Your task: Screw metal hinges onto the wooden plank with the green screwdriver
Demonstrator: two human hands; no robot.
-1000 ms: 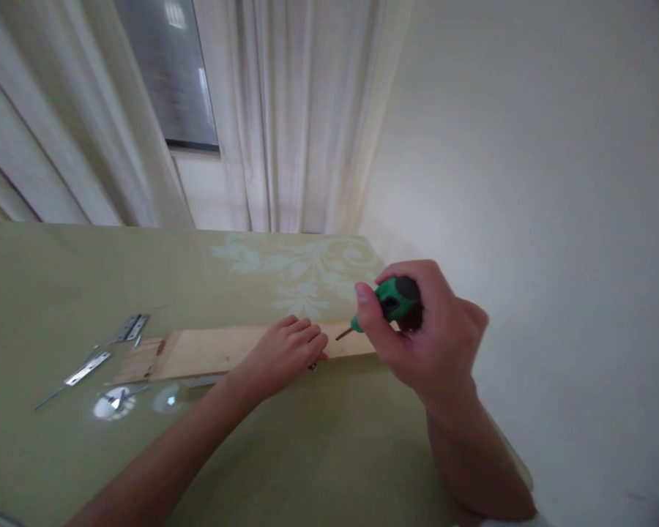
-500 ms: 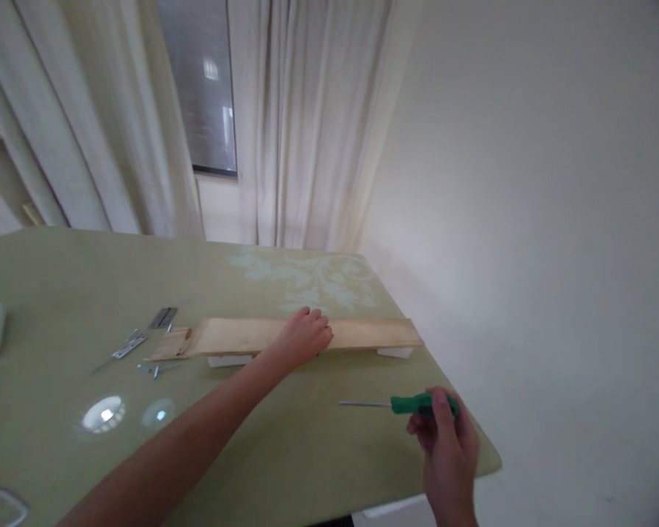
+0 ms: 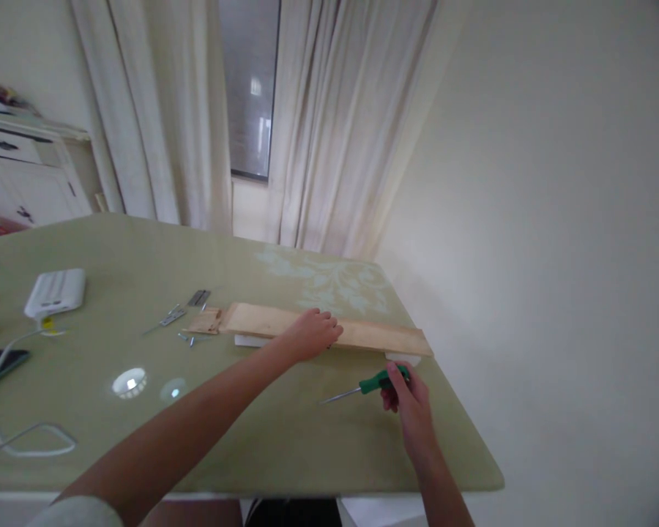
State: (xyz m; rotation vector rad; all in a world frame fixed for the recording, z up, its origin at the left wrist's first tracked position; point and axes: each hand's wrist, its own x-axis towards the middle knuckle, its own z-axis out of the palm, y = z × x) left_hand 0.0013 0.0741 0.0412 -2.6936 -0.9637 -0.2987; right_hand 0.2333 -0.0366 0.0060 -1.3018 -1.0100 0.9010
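Note:
A long pale wooden board [image 3: 373, 335] lies across the table, raised on white pieces [image 3: 250, 341] beneath it. Over the middle of the board rests my left hand [image 3: 314, 333], its fingers curled across the top and holding it. My right hand [image 3: 409, 395] is closed round the green handle of a screwdriver [image 3: 374, 382], in front of the board's right part. The thin metal shaft points left and slightly down, apart from the board. At the board's left end is a small wooden piece [image 3: 204, 320], with screws [image 3: 191, 339] beside it.
Metal hinges [image 3: 173, 315] lie left of the wood. Farther left are a white power bank [image 3: 56, 291], a white cable [image 3: 38, 452] and a dark phone [image 3: 0, 362]. The table's right edge runs near the wall [image 3: 554, 256]. Curtains [image 3: 159, 110] hang behind.
The view has swung left, bringing the power bank, phone and cabinet into sight. My right hand has brought the screwdriver nearer the board, its tip now lower. My left hand stays on the board.

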